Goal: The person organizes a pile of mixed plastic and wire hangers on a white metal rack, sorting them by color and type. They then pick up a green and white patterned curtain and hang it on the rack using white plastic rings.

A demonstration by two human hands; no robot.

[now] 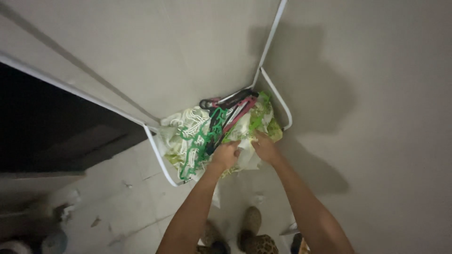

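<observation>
Both hands — left hand [226,154], right hand [264,148] — gripping bag [245,157] of hangers [207,134].

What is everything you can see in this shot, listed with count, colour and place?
cloth: one, white with a green and yellow pattern, bundled low on the rack by the wall
hangers: a pile, exact count unclear; green and white at left, black and pink-red at top, lying on the cloth
rack frame: one, white tubing, standing against the wall with loop feet either side of the bundle
wall: pale grey, behind the rack
floor: pale tiles with scattered debris, lower left
dark opening: one, black, far left
feet: two, bottom centre, footwear unclear
left hand: one, fingers curled on the cloth beside the green hangers
right hand: one, pressed onto the cloth
</observation>
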